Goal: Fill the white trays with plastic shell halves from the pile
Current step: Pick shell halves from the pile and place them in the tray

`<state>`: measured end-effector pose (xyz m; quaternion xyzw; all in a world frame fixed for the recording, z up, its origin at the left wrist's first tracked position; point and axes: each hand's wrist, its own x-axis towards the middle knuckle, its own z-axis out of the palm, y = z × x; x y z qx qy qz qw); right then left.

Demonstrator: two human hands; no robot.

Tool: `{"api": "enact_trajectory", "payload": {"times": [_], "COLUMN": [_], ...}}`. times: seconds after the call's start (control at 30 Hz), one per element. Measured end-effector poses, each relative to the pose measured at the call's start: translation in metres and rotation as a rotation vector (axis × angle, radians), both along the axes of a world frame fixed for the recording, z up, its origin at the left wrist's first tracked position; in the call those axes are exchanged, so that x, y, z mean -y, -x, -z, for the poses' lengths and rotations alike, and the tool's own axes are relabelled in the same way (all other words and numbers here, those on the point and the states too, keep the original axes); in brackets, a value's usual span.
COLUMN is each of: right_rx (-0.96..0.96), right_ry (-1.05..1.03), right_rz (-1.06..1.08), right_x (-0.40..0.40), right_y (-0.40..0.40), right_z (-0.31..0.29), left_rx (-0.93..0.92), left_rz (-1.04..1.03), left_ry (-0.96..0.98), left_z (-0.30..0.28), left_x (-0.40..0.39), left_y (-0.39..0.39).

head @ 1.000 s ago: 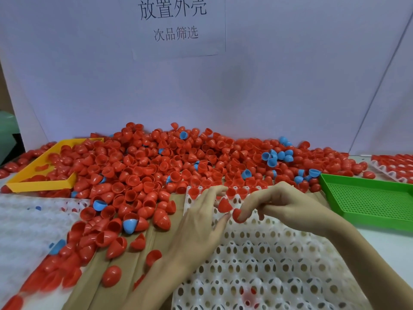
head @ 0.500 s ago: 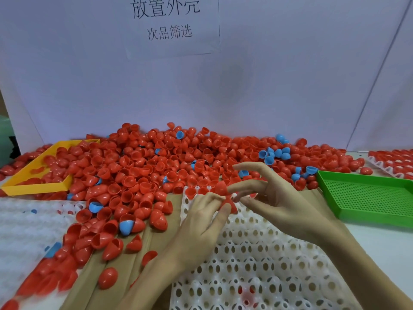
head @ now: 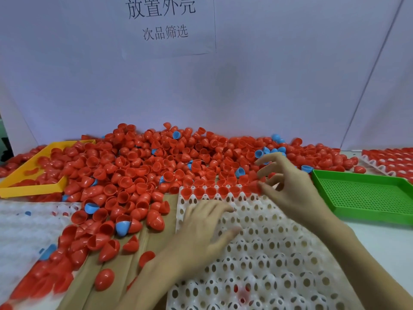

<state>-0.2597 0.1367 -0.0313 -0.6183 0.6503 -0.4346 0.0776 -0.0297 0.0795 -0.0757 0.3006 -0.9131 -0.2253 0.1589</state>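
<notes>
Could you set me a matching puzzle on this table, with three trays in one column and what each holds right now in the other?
Things:
1. yellow tray
2. green tray
3. white tray

States:
A. holds nothing
B. one row of red shells along its far edge
C. red shells spill into it from the pile

Pairs: 1-C, 2-A, 3-B
</notes>
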Motion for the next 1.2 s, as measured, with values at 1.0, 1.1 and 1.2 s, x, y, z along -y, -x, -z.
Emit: {"api": "enact_trajectory", "payload": {"times": [1.0,1.1,1.2], "right_rx": [-0.198,-0.248,-0.267], "right_ry": [-0.082,-0.122,-0.154], "right_rz": [0.148,0.120,0.095], "right_x": [0.021,0.018,0.017], "right_y": [0.065,0.070,0.072], "right_z": [0.044,0.040,0.041], "left_rx": [0.126,0.123,0.120], "left_rz": [0.095,0.101,0.102], "left_ry": [-0.015,-0.022,-0.029], "left_z": [0.001,0.002,0.003], "left_x": [0.011,0.011,0.012], "left_y": [-0.008,-0.008,-0.008]}}
